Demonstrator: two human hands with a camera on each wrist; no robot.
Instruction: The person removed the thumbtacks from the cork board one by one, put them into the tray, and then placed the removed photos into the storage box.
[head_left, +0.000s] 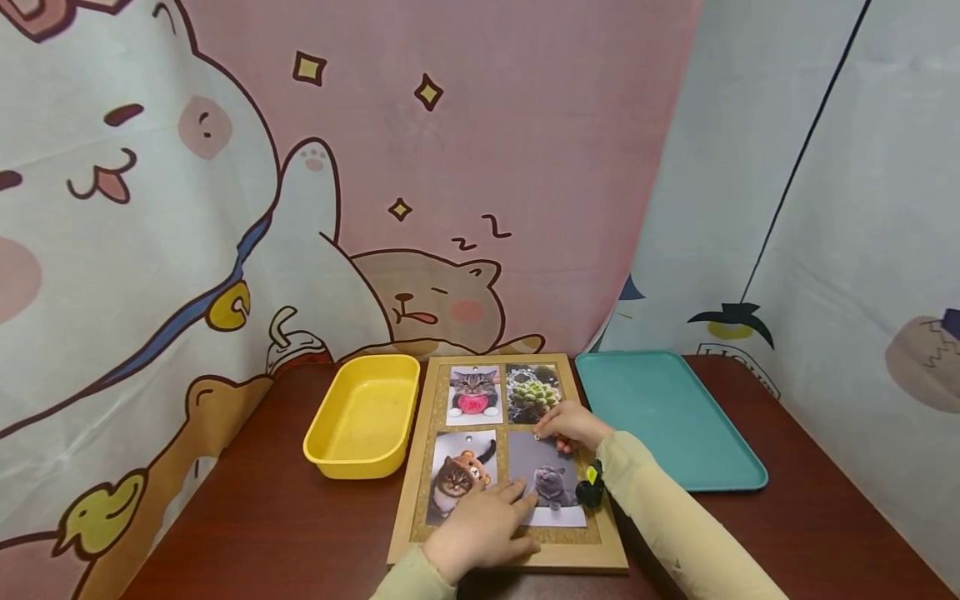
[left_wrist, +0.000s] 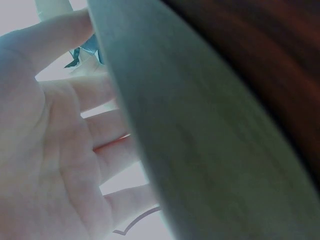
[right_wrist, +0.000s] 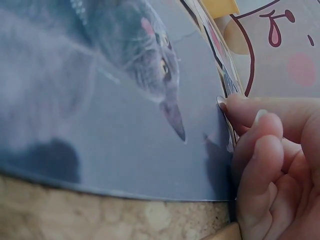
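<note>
A wood-framed corkboard [head_left: 603, 533] lies on the table with several photos on it. My right hand [head_left: 576, 427] is at the top edge of the grey cat photo [head_left: 551, 467], its fingers bent. In the right wrist view, its thumb and fingertips pinch a small silver thumbtack [right_wrist: 221, 102] at the edge of this photo. With fingers spread, my left hand [head_left: 487, 525] rests over the lower left of the same photo and overlaps the photo of a cat in a bear hat [head_left: 453, 479]. The left wrist view shows the left palm [left_wrist: 55, 125] beside the board's edge.
A yellow plastic basin [head_left: 363, 417] stands left of the board. To the right lies a teal tray [head_left: 667, 408]. Above, a striped cat photo [head_left: 475, 396] and a succulent photo [head_left: 531, 392] are on the cork. A cartoon-printed cloth [head_left: 487, 150] hangs behind the table.
</note>
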